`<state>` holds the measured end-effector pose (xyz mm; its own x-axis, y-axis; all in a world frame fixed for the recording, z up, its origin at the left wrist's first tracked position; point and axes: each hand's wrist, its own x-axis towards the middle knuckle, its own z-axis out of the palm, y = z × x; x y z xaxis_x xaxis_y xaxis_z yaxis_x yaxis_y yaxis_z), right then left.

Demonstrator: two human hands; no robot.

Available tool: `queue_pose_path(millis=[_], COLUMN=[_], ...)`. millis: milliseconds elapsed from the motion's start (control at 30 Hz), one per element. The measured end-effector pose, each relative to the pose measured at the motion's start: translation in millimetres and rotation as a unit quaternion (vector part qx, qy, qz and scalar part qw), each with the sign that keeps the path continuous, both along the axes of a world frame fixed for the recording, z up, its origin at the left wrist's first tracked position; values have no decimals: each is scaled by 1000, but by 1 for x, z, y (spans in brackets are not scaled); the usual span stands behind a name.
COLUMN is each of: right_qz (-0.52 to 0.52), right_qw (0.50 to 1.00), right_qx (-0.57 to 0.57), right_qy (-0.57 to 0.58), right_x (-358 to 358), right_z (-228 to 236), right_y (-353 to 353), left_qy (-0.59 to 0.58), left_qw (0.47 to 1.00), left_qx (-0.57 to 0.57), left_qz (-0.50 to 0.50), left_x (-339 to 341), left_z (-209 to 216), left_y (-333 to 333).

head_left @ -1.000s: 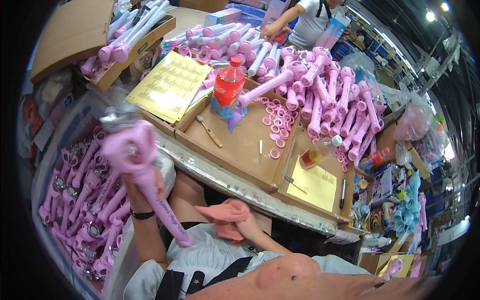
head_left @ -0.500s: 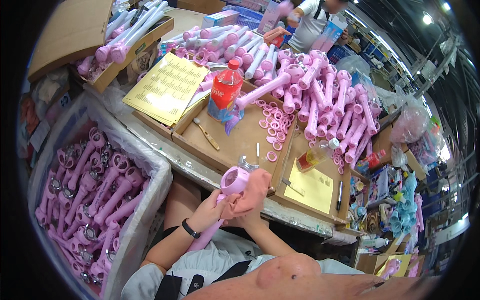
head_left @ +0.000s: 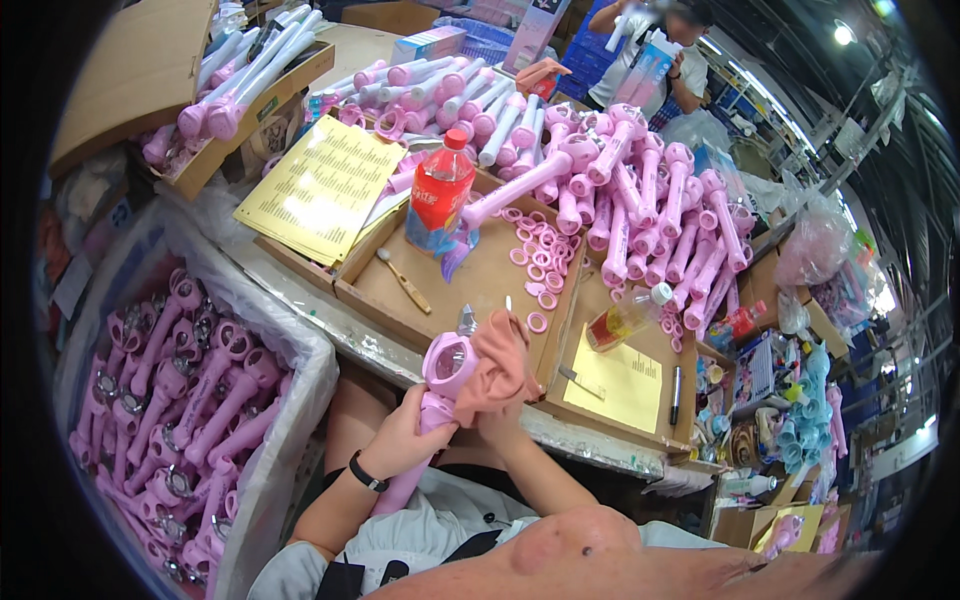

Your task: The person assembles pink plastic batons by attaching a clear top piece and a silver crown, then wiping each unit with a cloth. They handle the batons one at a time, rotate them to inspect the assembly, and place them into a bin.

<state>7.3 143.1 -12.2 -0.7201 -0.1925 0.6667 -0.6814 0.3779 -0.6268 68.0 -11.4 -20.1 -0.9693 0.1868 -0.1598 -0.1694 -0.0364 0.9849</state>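
A red-labelled bottle (head_left: 440, 200) stands right of a yellow printed sheet (head_left: 322, 186).

We see a pink wand toy (head_left: 432, 415), a peach-pink cloth (head_left: 500, 368), a red bottle (head_left: 440, 195) with red cap, yellow sheets (head_left: 320, 185), and pink rings (head_left: 540, 262).

Black wristband (head_left: 367, 472) on left wrist; bare forearms; grey-white top.

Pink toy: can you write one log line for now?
left hand: grips pink toy handle | right hand: presses peach cloth on toy head
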Motion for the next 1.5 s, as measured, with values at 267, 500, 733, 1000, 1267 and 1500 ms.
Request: queue_pose_path(millis=[267, 500, 733, 1000, 1267, 1500], right_qz=[-7, -88, 32, -24, 79, 234], right_qw=[985, 985, 998, 997, 856, 733], right_qx=[160, 63, 3, -2, -372, -505], right_qy=[70, 134, -61, -67, -351, -392], right_x=[-16, 4, -4, 12, -5, -26], right_z=[14, 0, -16, -19, -13, 40], right_y=[0, -12, 2, -21, -16, 15], left_qy=[82, 106, 98, 112, 179, 188], left_qw=[970, 965, 965, 957, 925, 945], left_qx=[-223, -232, -232, -252, -317, -259], left_qz=[52, 55, 76, 90, 107, 69], left_x=[1, -3, -7, -4, -5, -1], left_z=[26, 25, 18, 15, 24, 47], left_y=[7, 6, 5, 10, 18, 20])
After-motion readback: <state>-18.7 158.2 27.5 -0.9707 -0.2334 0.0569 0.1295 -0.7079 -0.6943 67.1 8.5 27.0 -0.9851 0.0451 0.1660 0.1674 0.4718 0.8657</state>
